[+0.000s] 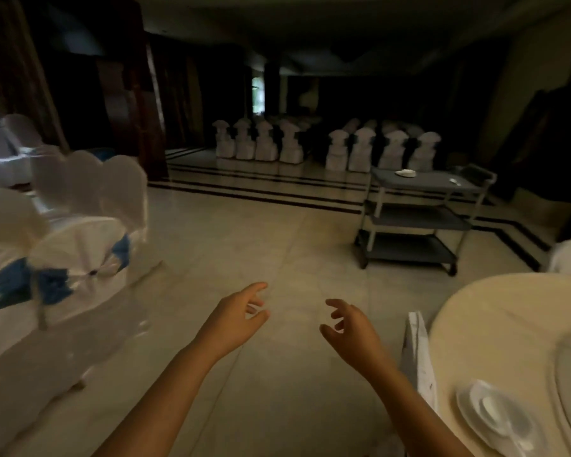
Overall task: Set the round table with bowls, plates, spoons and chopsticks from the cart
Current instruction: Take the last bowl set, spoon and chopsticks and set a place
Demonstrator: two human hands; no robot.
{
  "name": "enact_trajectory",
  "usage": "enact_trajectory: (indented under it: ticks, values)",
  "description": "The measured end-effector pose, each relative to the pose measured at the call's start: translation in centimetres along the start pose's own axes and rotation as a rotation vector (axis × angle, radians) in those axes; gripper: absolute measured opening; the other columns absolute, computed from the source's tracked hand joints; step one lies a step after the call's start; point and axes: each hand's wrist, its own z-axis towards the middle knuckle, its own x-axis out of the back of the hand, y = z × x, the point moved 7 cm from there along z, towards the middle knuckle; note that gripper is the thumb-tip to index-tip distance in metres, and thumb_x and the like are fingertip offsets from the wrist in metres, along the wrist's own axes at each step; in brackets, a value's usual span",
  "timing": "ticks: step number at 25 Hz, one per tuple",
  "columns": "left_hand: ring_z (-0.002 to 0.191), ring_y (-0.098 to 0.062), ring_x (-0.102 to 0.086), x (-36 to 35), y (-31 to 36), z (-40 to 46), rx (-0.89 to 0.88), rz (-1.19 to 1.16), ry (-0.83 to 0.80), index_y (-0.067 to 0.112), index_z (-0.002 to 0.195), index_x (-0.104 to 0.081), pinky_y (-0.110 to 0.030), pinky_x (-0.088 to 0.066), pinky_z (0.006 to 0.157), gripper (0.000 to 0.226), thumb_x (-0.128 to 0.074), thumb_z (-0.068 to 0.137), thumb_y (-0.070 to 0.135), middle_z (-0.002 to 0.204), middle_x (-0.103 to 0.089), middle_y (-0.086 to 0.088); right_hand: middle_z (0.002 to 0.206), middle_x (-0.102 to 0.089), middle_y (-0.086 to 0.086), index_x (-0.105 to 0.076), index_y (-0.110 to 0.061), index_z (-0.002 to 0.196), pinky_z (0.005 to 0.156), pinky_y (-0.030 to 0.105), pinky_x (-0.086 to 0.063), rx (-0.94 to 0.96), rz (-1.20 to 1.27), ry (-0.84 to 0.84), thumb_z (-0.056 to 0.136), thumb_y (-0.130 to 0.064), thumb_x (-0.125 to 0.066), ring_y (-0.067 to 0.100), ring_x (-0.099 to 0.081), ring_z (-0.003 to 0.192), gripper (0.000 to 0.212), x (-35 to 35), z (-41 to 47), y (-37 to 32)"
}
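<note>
Tableware for the setting shows in two places, and both hands are bare of it. At far left stand covered chairs [80, 252], white with blue sashes, blurred by motion, on the pale tiled floor [244, 232]. More white-covered chairs [290, 143] stand in rows at the back of the dim hall.

Low in the middle, the left hand [236, 316] reaches forward over the floor, fingers loosely spread and slightly bent, holding nothing. Just right of it, apart from it, the right hand [351, 328] is likewise held out with relaxed, parted fingers and grips nothing. Both forearms come up from the bottom edge.

Beyond the hands, right of centre, stands the cart [416, 219], a grey three-shelf trolley on wheels. On its top shelf lies a small white dish [406, 173] near the left side, and a smaller white item [455, 181] toward the right; what that item is cannot be told.

At right is the round surface [508, 311] under a cream cloth, with a white chair back [421, 354] just beside its near-left edge. Near its lower edge sits a white plate [468, 404] carrying a bowl [490, 407], blurred, with what looks like a spoon [521, 440] at the plate's near side.
</note>
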Motion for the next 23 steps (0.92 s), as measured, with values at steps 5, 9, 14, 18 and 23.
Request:
enact_trajectory:
  ticks: [5,9,14,18,23]
  values:
    - [0.095,-0.005,-0.06,-7.0,1.0,18.5,-0.131,-0.004,-0.114,0.032,0.133,-0.046,-0.018,-0.046,0.085,0.051,-0.061,0.085,0.033,0.107,-0.059,0.009,0.122,-0.053,0.001,-0.044,-0.027,0.133,0.078,0.017,-0.044,-0.057,-0.063,0.122,0.085,-0.03,-0.064,0.005,-0.05,0.091,0.052,3.4,16.2,7.2]
    - [0.097,-0.007,-0.059,-9.6,3.1,34.0,-0.172,-0.003,-0.156,0.031,0.134,-0.045,-0.021,-0.046,0.087,0.05,-0.06,0.086,0.032,0.109,-0.059,0.008,0.123,-0.053,0.001,-0.042,-0.03,0.134,0.078,0.019,-0.044,-0.11,-0.081,0.203,0.085,-0.031,-0.064,0.004,-0.049,0.091,0.054,7.1,30.2,10.8]
    - [0.098,-0.006,-0.059,-13.1,3.7,50.4,-0.203,-0.031,-0.194,0.03,0.133,-0.046,-0.015,-0.042,0.081,0.048,-0.059,0.087,0.031,0.108,-0.058,0.008,0.122,-0.053,-0.002,-0.041,-0.031,0.133,0.075,0.016,-0.042,-0.16,-0.106,0.246,0.084,-0.032,-0.065,0.003,-0.049,0.088,0.055,10.3,44.8,15.4]
    - [0.098,-0.007,-0.059,-18.0,3.1,63.4,-0.25,-0.061,-0.247,0.028,0.134,-0.046,-0.012,-0.041,0.077,0.048,-0.059,0.087,0.029,0.11,-0.06,0.005,0.122,-0.052,-0.002,-0.043,-0.031,0.131,0.074,0.016,-0.042,-0.212,-0.101,0.3,0.083,-0.032,-0.065,0.004,-0.05,0.087,0.052,11.5,55.4,20.5]
    - [0.099,-0.009,-0.059,-22.3,4.2,80.5,-0.298,-0.079,-0.334,0.028,0.134,-0.046,-0.021,-0.046,0.084,0.048,-0.059,0.088,0.028,0.113,-0.061,0.003,0.127,-0.052,0.004,-0.044,-0.024,0.134,0.082,0.022,-0.049,-0.31,-0.03,0.396,0.084,-0.026,-0.066,0.012,-0.058,0.092,0.054,15.3,68.4,25.1]
